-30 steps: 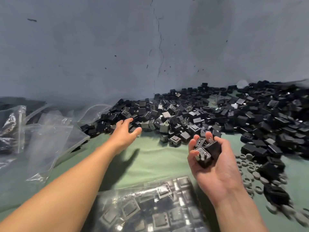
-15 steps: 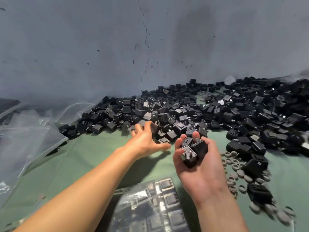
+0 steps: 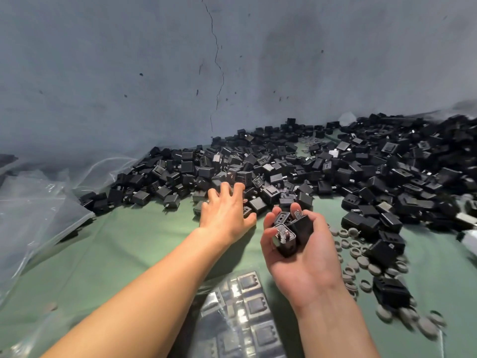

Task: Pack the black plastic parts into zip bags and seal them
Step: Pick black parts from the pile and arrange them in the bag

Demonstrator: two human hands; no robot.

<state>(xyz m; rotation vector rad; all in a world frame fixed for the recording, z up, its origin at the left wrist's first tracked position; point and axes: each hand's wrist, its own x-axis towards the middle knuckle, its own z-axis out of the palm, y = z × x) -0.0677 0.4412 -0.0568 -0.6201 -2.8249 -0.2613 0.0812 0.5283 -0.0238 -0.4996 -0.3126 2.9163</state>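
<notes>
A big heap of black plastic parts (image 3: 322,171) lies along the wall on the green cloth. My right hand (image 3: 304,254) is palm up and holds several black parts (image 3: 289,233) in its curled fingers. My left hand (image 3: 227,213) reaches forward with spread fingers and touches parts at the heap's near edge. A filled zip bag of parts (image 3: 245,319) lies at the bottom centre, between my forearms.
Empty clear zip bags (image 3: 33,210) lie heaped at the left. Grey rubber rings (image 3: 361,264) are scattered on the green cloth (image 3: 129,254) at the right, among loose black parts. A grey cracked wall (image 3: 216,73) stands behind the heap.
My left hand has moved right along the heap's edge and now lies close to my right hand, fingers on the parts. The right hand still holds its parts.
</notes>
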